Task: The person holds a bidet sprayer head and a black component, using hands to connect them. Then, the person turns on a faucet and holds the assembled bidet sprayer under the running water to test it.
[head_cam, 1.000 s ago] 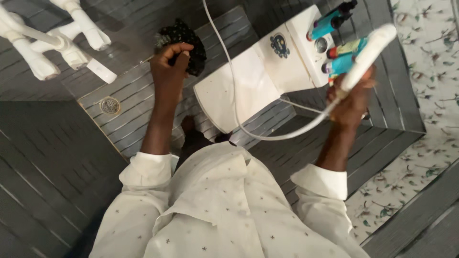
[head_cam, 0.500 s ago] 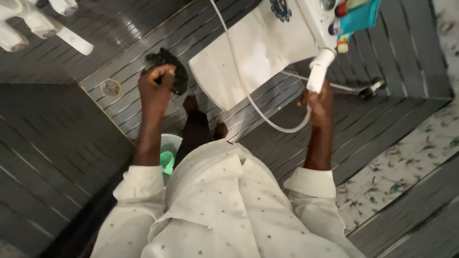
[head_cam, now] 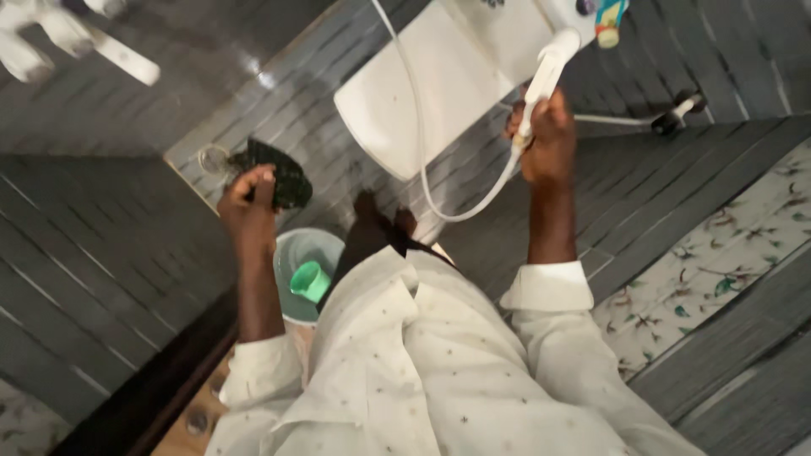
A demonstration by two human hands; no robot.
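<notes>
My left hand [head_cam: 249,207] grips a dark crumpled cloth [head_cam: 279,173] held out over the grey tiled floor, just above a pale bucket [head_cam: 297,253]. My right hand [head_cam: 545,139] is closed around the handle of a white hand sprayer [head_cam: 545,67], whose head points up toward the white toilet [head_cam: 431,89]. A thin white hose [head_cam: 439,198] loops from the sprayer down and up past the closed toilet lid. My feet stand between the bucket and the toilet.
A green cup [head_cam: 310,280] lies inside the bucket. White taps [head_cam: 80,42] stick out at the top left. A floor drain [head_cam: 211,159] sits beside the cloth. Bottles [head_cam: 608,19] stand on the cistern. A wall valve [head_cam: 676,118] is at the right, with floral tiles [head_cam: 718,270] below.
The view has shifted so the toilet sits higher in frame. My left hand with the cloth has come down toward the bucket. My right hand has brought the sprayer closer in front of the toilet.
</notes>
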